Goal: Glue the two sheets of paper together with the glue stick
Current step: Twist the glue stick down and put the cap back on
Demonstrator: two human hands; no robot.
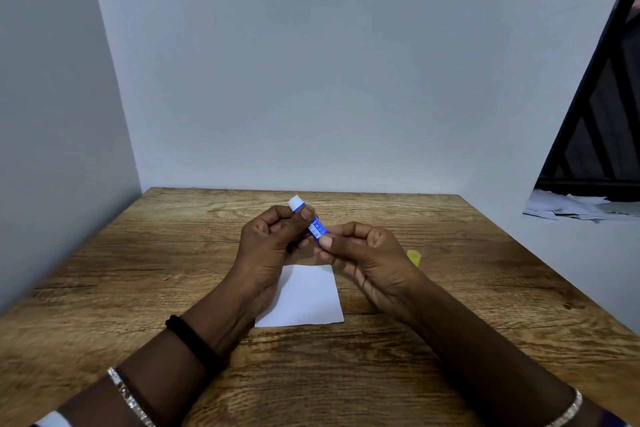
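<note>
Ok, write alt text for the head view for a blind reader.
Two hands hold a blue glue stick above a wooden table, the left hand gripping near its white tip, the right hand pinching its lower end. White paper lies flat beneath them, and a small yellow cap sits beside the right hand.

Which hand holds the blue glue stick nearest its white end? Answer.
The left hand, wearing the black wristband; the right hand pinches the blue glue stick at its other end.
</note>
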